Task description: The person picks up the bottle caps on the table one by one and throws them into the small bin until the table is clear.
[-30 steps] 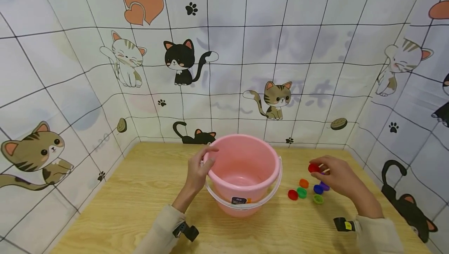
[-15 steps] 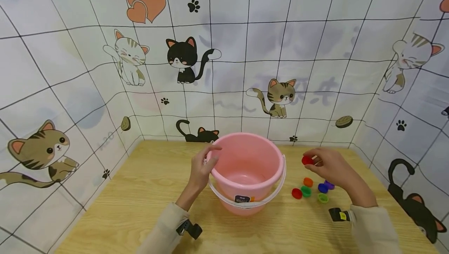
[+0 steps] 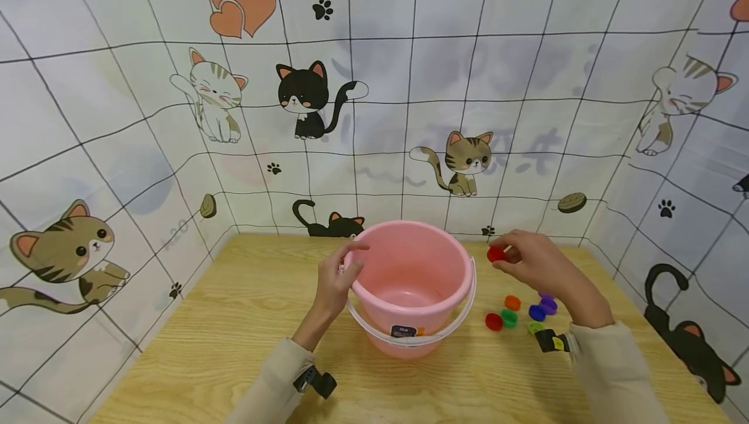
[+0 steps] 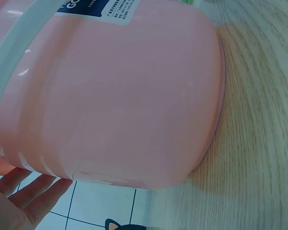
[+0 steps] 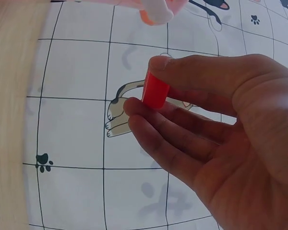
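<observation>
A pink bucket (image 3: pixel 404 336) stands upright on the table, its white handle (image 3: pixel 404 342) hanging down across the front. My left hand (image 3: pixel 336 281) grips the bucket's left rim; in the left wrist view three of its fingers (image 4: pixel 50 199) lie against the outer wall. Between thumb and fingers of my right hand (image 3: pixel 535 261) I pinch a red bottle cap (image 5: pixel 155 91), held in the air to the right of the bucket. Several bottle caps lie on the table below, among them a red one (image 3: pixel 494 321), a green one (image 3: pixel 509 318) and an orange one (image 3: pixel 512 302).
The blue cap (image 3: pixel 536 312) and a purple cap (image 3: pixel 548 306) lie at the right of the group. A light green cap (image 3: pixel 535 328) is partly covered by the camera on my right wrist. Cat-patterned sheeting (image 3: pixel 386 73) rises behind the wooden table (image 3: pixel 251 320) and at both sides.
My right hand has lifted the red cap and carried it leftward, toward the bucket. The left hand keeps its place on the rim. The head view has shifted slightly.
</observation>
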Available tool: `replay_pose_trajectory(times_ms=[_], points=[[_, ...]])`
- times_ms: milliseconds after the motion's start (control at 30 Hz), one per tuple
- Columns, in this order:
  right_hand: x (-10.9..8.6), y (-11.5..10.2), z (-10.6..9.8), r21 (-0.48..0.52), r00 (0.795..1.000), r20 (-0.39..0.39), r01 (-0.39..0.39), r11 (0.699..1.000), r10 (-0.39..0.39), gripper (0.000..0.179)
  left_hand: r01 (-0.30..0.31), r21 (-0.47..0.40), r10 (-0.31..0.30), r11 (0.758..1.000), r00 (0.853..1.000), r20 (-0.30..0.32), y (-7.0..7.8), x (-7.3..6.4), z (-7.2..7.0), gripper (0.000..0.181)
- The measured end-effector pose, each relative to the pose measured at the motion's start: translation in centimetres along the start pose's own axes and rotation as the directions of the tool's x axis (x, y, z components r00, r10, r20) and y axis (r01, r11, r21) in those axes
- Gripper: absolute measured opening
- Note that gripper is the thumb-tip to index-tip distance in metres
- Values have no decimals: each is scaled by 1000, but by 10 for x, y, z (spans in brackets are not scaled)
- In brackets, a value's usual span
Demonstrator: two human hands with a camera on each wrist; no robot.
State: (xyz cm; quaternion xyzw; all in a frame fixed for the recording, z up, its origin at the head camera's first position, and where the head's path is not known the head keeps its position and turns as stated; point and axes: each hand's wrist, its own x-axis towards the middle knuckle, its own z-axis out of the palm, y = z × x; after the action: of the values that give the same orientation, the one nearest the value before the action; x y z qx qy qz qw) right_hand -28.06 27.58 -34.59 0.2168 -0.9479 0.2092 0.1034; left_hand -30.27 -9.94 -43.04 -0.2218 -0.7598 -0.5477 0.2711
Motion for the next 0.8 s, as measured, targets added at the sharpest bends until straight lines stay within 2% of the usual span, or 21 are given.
replay_pose_trajectory(times_ms=[233,800], points=[[8,-10,-5,2,999,29,13,1000,-13,25,-3,-8,3,1000,1000,3,-1,0,0,35],[26,-30,-16,-30,997,38,74,997,-73,27,3,6,-3,1000,1000,5,1,0,-1,37]])
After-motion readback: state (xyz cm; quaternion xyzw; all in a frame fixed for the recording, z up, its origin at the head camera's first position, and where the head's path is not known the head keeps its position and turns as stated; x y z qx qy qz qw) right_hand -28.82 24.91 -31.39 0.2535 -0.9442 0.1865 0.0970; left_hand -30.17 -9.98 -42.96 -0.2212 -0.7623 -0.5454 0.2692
